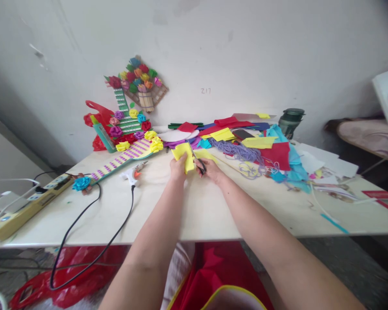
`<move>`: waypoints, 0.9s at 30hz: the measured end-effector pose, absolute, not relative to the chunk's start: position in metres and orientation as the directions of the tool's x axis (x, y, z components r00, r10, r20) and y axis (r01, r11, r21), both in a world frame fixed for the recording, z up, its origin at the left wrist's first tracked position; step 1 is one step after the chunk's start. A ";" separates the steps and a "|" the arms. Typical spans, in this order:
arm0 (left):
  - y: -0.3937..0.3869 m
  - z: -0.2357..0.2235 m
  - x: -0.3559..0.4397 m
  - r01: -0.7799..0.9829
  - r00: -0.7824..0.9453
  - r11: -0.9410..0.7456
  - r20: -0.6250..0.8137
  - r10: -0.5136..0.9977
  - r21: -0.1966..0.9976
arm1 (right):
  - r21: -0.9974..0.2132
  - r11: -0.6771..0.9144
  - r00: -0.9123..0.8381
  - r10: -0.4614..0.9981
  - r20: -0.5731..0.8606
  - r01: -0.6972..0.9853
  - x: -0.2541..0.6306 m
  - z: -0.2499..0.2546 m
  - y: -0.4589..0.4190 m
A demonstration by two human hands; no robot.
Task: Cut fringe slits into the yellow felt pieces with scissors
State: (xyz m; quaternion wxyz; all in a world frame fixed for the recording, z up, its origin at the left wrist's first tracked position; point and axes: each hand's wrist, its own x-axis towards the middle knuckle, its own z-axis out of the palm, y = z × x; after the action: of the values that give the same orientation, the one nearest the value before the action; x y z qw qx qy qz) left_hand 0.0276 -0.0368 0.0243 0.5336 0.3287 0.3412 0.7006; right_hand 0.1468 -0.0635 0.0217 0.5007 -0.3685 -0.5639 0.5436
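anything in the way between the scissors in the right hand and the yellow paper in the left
Nothing visible: the scissors in the right hand are at the right edge of the yellow paper in the left hand. Another yellow sheet lies on the table beyond.

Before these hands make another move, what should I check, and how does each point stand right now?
1. Left hand grips the yellow piece: ok.
2. Right hand holds the scissors: ok.
3. Left fingertips well clear of the blades: cannot tell, too small to see.
4. Glue gun apart from both hands: ok, it lies to their left.
5. Glue gun cool: cannot tell, heat does not show.
6. Dark green bottle upright, away from the hands: ok.
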 end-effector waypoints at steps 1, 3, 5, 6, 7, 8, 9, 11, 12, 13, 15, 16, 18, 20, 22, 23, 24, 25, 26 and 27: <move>-0.037 0.024 0.028 -0.523 -0.211 -0.195 0.095 0.973 0.830 | -0.982 0.139 -0.226 0.960 0.166 -0.130 0.147 0.022 -0.063; -0.037 0.024 0.028 -0.525 -0.207 -0.186 0.088 0.974 0.831 | -0.981 0.136 -0.224 0.961 0.164 -0.135 0.147 0.022 -0.063; -0.038 0.025 0.028 -0.524 -0.202 -0.174 0.077 0.976 0.834 | -0.982 0.127 -0.218 0.963 0.155 -0.140 0.147 0.022 -0.063; -0.038 0.025 0.028 -0.521 -0.203 -0.168 0.069 0.977 0.837 | -0.983 0.121 -0.213 0.965 0.150 -0.141 0.147 0.023 -0.063; -0.039 0.026 0.028 -0.517 -0.204 -0.162 0.062 0.977 0.840 | -0.983 0.118 -0.207 0.967 0.146 -0.144 0.147 0.023 -0.063; -0.039 0.026 0.028 -0.514 -0.206 -0.157 0.056 0.977 0.843 | -0.982 0.115 -0.203 0.969 0.144 -0.148 0.148 0.024 -0.064; -0.039 0.027 0.028 -0.512 -0.207 -0.152 0.050 0.977 0.846 | -0.982 0.114 -0.200 0.969 0.144 -0.153 0.148 0.024 -0.064; -0.040 0.028 0.028 -0.508 -0.214 -0.147 0.041 0.976 0.849 | -0.981 0.113 -0.195 0.970 0.143 -0.161 0.148 0.025 -0.065; -0.040 0.028 0.028 -0.506 -0.216 -0.146 0.039 0.976 0.850 | -0.980 0.112 -0.193 0.971 0.143 -0.164 0.148 0.025 -0.065; -0.040 0.028 0.029 -0.503 -0.215 -0.144 0.038 0.976 0.852 | -0.980 0.110 -0.191 0.971 0.142 -0.166 0.148 0.025 -0.065; -0.040 0.028 0.029 -0.499 -0.213 -0.145 0.041 0.976 0.854 | -0.979 0.108 -0.186 0.972 0.140 -0.174 0.148 0.025 -0.065; -0.040 0.027 0.029 -0.499 -0.212 -0.146 0.043 0.976 0.854 | -0.978 0.106 -0.185 0.973 0.140 -0.178 0.148 0.025 -0.065; -0.040 0.027 0.029 -0.502 -0.211 -0.149 0.046 0.976 0.852 | -0.977 0.107 -0.180 0.974 0.141 -0.185 0.148 0.025 -0.065; -0.040 0.027 0.029 -0.505 -0.212 -0.148 0.045 0.976 0.850 | -0.977 0.107 -0.173 0.975 0.139 -0.183 0.148 0.026 -0.066; -0.040 0.028 0.029 -0.504 -0.212 -0.148 0.044 0.976 0.851 | -0.977 0.108 -0.167 0.976 0.139 -0.182 0.148 0.027 -0.066; -0.041 0.028 0.029 -0.502 -0.213 -0.150 0.046 0.976 0.852 | -0.977 0.108 -0.165 0.976 0.139 -0.181 0.148 0.027 -0.066; -0.041 0.028 0.029 -0.501 -0.214 -0.153 0.049 0.976 0.852 | -0.977 0.110 -0.165 0.976 0.140 -0.181 0.148 0.027 -0.066; -0.041 0.028 0.029 -0.501 -0.214 -0.156 0.053 0.975 0.852 | -0.977 0.112 -0.165 0.976 0.143 -0.182 0.148 0.027 -0.066; -0.041 0.028 0.029 -0.500 -0.214 -0.157 0.054 0.975 0.851 | -0.977 0.115 -0.166 0.975 0.146 -0.182 0.149 0.027 -0.066; -0.041 0.028 0.029 -0.501 -0.216 -0.157 0.053 0.975 0.851 | -0.976 0.119 -0.167 0.974 0.150 -0.183 0.149 0.027 -0.066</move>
State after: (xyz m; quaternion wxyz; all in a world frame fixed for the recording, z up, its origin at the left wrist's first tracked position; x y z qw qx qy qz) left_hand 0.0287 -0.0413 0.0281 0.5360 0.3236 0.3661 0.6885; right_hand 0.1486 -0.0657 0.0269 0.5268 -0.3725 -0.5310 0.5494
